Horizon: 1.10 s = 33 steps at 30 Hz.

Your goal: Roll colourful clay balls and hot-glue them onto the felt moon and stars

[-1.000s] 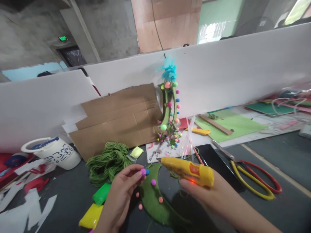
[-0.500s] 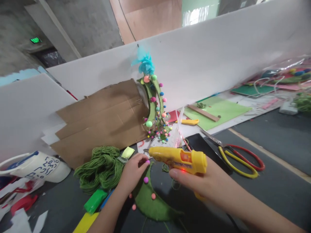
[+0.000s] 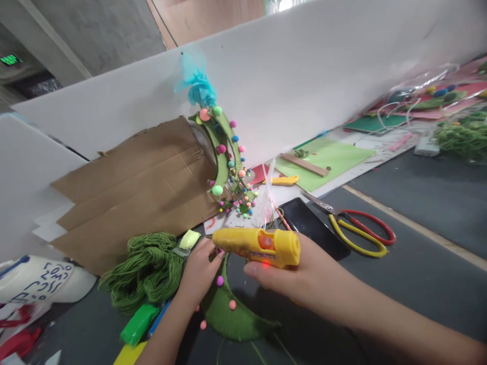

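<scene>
My right hand [image 3: 281,276] is wrapped round a yellow hot glue gun [image 3: 245,244], which has a small red light lit on its side. Its nozzle points left, just over the fingertips of my left hand [image 3: 200,271]. Those fingers are pinched at the upper tip of a green crescent [image 3: 230,322]; the tip itself is partly hidden. Along the crescent's edges sit several small balls, among them a purple ball [image 3: 220,280] and a coral ball [image 3: 232,304]. Loose green threads trail from its lower side.
Left of my hands lie green yarn [image 3: 148,271] and a green packet [image 3: 139,324]. Behind stands a pompom-covered green ornament [image 3: 219,157] against brown cardboard [image 3: 137,192]. To the right are a black phone [image 3: 312,228], scissors [image 3: 365,235] and a yellow utility knife [image 3: 283,180].
The view has shifted, so most things appear farther left. The glue gun's nozzle now sits closer over my left fingertips, and the purple ball that showed there is mostly hidden.
</scene>
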Motion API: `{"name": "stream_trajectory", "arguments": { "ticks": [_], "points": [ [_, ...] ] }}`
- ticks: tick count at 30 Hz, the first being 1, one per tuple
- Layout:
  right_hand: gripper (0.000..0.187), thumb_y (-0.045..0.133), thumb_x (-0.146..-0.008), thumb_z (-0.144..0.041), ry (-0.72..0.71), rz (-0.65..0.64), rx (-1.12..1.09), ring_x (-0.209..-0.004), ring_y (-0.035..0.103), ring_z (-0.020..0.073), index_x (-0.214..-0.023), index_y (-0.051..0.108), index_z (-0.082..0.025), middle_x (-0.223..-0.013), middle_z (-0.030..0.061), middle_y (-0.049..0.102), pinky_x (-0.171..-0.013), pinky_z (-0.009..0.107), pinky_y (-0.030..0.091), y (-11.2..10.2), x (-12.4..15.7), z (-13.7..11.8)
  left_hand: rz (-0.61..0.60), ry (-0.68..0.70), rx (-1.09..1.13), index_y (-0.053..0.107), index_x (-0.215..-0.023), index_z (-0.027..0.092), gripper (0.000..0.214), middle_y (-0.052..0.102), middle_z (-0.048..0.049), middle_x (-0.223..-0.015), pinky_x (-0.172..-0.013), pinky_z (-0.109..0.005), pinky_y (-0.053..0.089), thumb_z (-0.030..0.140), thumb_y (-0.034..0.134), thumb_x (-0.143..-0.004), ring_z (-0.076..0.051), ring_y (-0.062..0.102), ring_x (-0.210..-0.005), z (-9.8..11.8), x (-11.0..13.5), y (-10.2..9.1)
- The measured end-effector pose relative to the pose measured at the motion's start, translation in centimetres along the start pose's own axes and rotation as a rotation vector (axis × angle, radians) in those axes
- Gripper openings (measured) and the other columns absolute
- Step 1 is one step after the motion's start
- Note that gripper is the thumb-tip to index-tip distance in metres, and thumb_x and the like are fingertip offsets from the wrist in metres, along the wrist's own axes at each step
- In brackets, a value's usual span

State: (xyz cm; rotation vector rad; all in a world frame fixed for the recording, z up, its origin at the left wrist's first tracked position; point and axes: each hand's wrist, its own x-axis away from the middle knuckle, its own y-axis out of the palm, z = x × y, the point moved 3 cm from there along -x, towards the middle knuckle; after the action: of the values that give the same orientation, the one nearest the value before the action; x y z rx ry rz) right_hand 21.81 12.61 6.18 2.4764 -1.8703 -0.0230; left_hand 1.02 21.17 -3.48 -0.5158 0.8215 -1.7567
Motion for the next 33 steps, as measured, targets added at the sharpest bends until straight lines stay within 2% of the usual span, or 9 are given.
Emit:
{"name": "stream_trajectory", "arguments": {
  "ticks": [5, 12, 23, 25, 29, 33],
  "points": [
    [0.022, 0.059, -0.084, -0.024, 0.012, -0.002, 0.007, -0.069, 0.061, 0.0136, -0.103, 0.068, -0.021, -0.081, -0.0017, 0.068, -0.058, 0.020, 0.047, 0.0, -0.1, 0.3, -0.004, 0.035, -0.058, 0.064, -0.081, 0.022, 0.013, 0.062, -0.0025, -0.084, -0.082, -0.035, 0.045, 0.021, 0.052, -0.077, -0.022, 0.058, -0.089, -0.2, 0.0, 0.4],
    [0.018, 0.059, -0.083, -0.022, 0.022, -0.006, 0.008, -0.074, 0.062, 0.0152, -0.098, 0.068, -0.021, -0.085, -0.0006, 0.069, -0.061, 0.021, 0.049, 0.0, 0.0, 0.3, -0.018, 0.093, -0.157, 0.062, -0.081, 0.021, 0.014, 0.060, -0.0031, -0.084, -0.084, -0.035, 0.045, 0.020, 0.048, -0.079, -0.021, 0.056, -0.087, -0.1, 0.1, 0.7],
    [0.029, 0.061, -0.082, -0.019, 0.003, -0.020, -0.060, -0.086, 0.065, 0.0183, -0.110, 0.067, -0.024, -0.085, -0.0011, 0.070, -0.071, 0.025, 0.052, 0.3, -0.2, 0.4, -0.055, 0.130, -0.273, 0.064, -0.078, 0.017, 0.019, 0.060, -0.0088, -0.083, -0.080, -0.041, 0.048, 0.020, 0.045, -0.078, -0.024, 0.058, -0.082, 0.9, 0.1, 0.8],
    [0.029, 0.061, -0.083, -0.019, 0.005, -0.017, -0.062, -0.088, 0.065, 0.0182, -0.110, 0.068, -0.024, -0.086, -0.0012, 0.070, -0.071, 0.023, 0.052, 0.2, -0.3, 0.4, -0.062, 0.142, -0.278, 0.064, -0.077, 0.018, 0.019, 0.061, -0.0084, -0.082, -0.079, -0.040, 0.048, 0.020, 0.044, -0.078, -0.024, 0.058, -0.082, 0.9, 0.0, 0.8],
    [0.027, 0.060, -0.083, -0.018, 0.016, -0.005, -0.014, -0.072, 0.065, 0.0134, -0.108, 0.069, -0.023, -0.085, -0.0020, 0.072, -0.061, 0.019, 0.050, 0.0, -0.4, 0.5, -0.079, 0.171, -0.272, 0.062, -0.079, 0.019, 0.018, 0.061, -0.0066, -0.085, -0.079, -0.036, 0.048, 0.019, 0.044, -0.080, -0.022, 0.058, -0.084, 0.9, 0.0, 0.8],
    [0.031, 0.059, -0.085, -0.018, 0.004, -0.005, -0.036, -0.081, 0.065, 0.0133, -0.114, 0.066, -0.025, -0.091, -0.0030, 0.072, -0.069, 0.019, 0.049, -0.1, -0.4, 0.6, -0.099, 0.175, -0.264, 0.059, -0.085, 0.020, 0.013, 0.060, -0.0037, -0.087, -0.077, -0.032, 0.047, 0.017, 0.047, -0.081, -0.019, 0.058, -0.085, 1.3, 0.0, 0.2]
  ]
}}
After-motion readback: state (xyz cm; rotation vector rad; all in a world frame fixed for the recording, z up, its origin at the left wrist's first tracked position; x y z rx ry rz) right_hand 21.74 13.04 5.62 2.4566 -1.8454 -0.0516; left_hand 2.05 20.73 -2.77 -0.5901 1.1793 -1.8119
